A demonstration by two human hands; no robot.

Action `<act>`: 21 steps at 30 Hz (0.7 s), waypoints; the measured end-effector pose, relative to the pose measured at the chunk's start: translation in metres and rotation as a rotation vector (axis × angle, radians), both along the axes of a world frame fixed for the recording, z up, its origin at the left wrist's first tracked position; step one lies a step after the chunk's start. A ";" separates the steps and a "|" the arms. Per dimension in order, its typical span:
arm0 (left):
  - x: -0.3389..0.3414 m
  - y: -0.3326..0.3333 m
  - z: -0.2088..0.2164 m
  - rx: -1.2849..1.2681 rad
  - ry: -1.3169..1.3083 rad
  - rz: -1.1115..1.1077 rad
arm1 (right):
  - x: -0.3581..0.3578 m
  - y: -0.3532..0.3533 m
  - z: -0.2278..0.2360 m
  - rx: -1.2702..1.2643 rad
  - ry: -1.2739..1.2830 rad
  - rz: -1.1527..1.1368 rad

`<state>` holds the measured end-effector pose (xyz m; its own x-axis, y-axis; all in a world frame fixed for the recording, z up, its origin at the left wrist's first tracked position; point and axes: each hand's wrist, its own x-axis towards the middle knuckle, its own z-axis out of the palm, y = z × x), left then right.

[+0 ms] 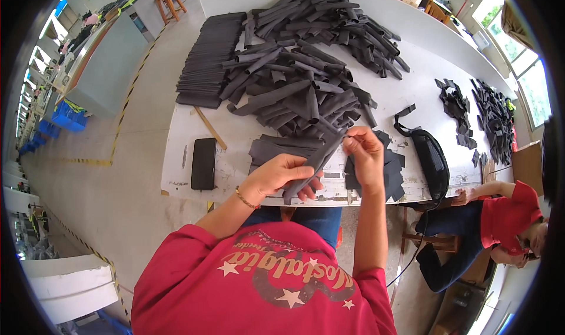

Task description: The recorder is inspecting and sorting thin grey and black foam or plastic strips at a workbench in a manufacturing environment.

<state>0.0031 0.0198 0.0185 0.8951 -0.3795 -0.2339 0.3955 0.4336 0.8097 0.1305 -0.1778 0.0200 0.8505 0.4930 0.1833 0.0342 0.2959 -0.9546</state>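
Observation:
A dark grey fabric strip [322, 157], folded lengthwise, slants across the near edge of the white table between my hands. My left hand [288, 173] is closed around its lower part, thumb on top and fingers beneath. At its upper end my right hand [366, 150] pinches the cloth between thumb and fingers. Flat grey strips [271, 150] lie in a layer behind my left hand. Beside and partly behind my right wrist sits a stack of small dark fabric pieces [394, 170]. A large loose heap of similar strips [288, 91] rises just beyond my hands.
A neat row of strips [206, 61] lies far left, near a wooden stick [210, 129] and a black phone [203, 164]. On the right are a black mesh-like case [431, 164] and dark scraps [456, 111]. A person in red [509, 217] sits at the table's right end.

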 end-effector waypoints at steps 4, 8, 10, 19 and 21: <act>0.005 -0.001 -0.003 0.012 -0.011 0.066 | 0.004 -0.005 0.012 -0.028 -0.005 -0.017; 0.018 -0.007 -0.002 -0.253 -0.019 0.392 | -0.027 0.002 0.017 -0.092 -0.051 -0.201; 0.025 -0.008 0.000 -0.382 -0.037 0.644 | -0.054 0.007 0.013 -0.138 -0.131 -0.139; 0.035 -0.019 -0.002 -0.328 0.025 0.679 | -0.071 0.044 -0.007 -0.375 -0.538 -0.363; 0.034 -0.018 -0.003 -0.301 0.026 0.676 | -0.064 0.046 -0.005 -0.297 -0.069 -0.351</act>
<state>0.0374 0.0021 0.0158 0.9519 0.2013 -0.2310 -0.0188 0.7909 0.6117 0.0669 -0.1315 0.0151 0.9661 0.2175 0.1394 0.1495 -0.0308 -0.9883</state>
